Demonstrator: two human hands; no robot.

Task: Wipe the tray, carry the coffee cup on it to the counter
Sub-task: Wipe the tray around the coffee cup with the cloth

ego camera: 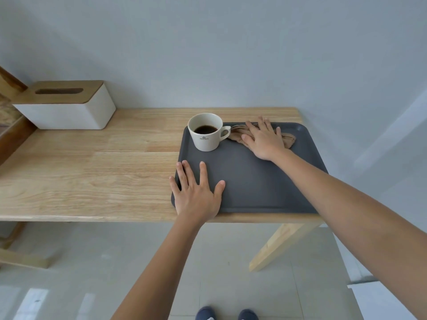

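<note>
A dark grey tray [251, 181] lies on the right end of a light wooden table [92, 162]. A cream coffee cup [205, 131] with black coffee in it stands in the tray's far left corner, handle to the right. My right hand [262, 139] lies flat on a brown cloth [288, 140] at the tray's far edge, just right of the cup's handle. The cloth is mostly hidden under the palm. My left hand [196, 192] presses flat, fingers spread, on the tray's near left corner.
A white tissue box [69, 112] with a wooden lid stands at the table's far left, by wooden furniture [11, 135]. A grey wall runs right behind the table. The table's right edge is just past the tray. My shoes [226, 314] are on the tiled floor.
</note>
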